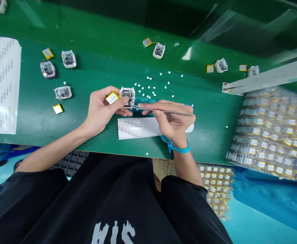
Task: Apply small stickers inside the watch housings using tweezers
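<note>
My left hand [102, 107] grips an open white watch case [127, 96] with its circuit board showing, the thumb resting on its lower left. A yellow-edged battery [112, 98] lies against the fingers of the same hand, just left of the case. My right hand [172, 115], wearing a blue wrist strap [180, 147], is closed on metal tweezers [169, 112]. The tweezers' tips reach the bottom edge of the case; whether they hold anything is too small to tell. Beneath the right hand lies a white adhesive sheet [129, 128] with printed backing.
Small white stickers [148, 87] are scattered beyond my hands. Watch cases with batteries stand at left, such as one white case [63, 92], and along the back. Stacked clear trays [268, 135] of batteries and a pale bar [268, 77] occupy the right. A printed sheet [3, 84] lies far left.
</note>
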Tool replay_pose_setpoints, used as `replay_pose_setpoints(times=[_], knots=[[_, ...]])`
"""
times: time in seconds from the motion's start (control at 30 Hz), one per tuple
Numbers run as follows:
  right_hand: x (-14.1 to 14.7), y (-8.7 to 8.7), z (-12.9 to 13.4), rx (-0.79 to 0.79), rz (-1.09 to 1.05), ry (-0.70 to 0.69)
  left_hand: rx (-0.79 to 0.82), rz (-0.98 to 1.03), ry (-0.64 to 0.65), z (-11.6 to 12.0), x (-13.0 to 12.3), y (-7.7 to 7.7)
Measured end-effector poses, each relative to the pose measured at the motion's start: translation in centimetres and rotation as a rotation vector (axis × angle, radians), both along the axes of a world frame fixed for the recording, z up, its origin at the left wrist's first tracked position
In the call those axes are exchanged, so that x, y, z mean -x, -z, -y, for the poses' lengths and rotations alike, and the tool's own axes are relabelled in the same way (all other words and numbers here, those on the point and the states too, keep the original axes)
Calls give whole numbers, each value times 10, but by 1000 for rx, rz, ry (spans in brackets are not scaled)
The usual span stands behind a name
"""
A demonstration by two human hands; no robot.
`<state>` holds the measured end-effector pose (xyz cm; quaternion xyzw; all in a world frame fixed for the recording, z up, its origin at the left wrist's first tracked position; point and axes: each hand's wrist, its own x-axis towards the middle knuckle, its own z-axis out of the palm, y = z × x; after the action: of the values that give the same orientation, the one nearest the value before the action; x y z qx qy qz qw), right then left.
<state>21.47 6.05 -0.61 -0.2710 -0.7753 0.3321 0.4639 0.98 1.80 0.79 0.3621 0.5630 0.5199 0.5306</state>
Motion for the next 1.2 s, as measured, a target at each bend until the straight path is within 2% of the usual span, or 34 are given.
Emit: replay_pose_setpoints(times=[0.23,0.4,0.5,0.63,0.8,0.9,1.07,1.2], knots=[[-2,-2,3,-321,89,-92,34,18,1,-3,5,-2],[-6,-4,9,-385,243,-90,51,17,16,-4,7,1],[-6,-4,9,-435,215,-108,45,-6,5,-4,6,4],[-6,-3,9,-474,197,-94,34,-29,-25,-6,6,8],[-13,-1,6,-486,158,22,27,61,-83,-9,7,6],[-11,-1,5,-486,157,-24,37,122,-69,-7,5,4],[-3,-4,3,-498,137,-101,50,113,-34,-4,5,4],[-5,-4,3,-407,111,-151,58,111,2,-3,5,3]])
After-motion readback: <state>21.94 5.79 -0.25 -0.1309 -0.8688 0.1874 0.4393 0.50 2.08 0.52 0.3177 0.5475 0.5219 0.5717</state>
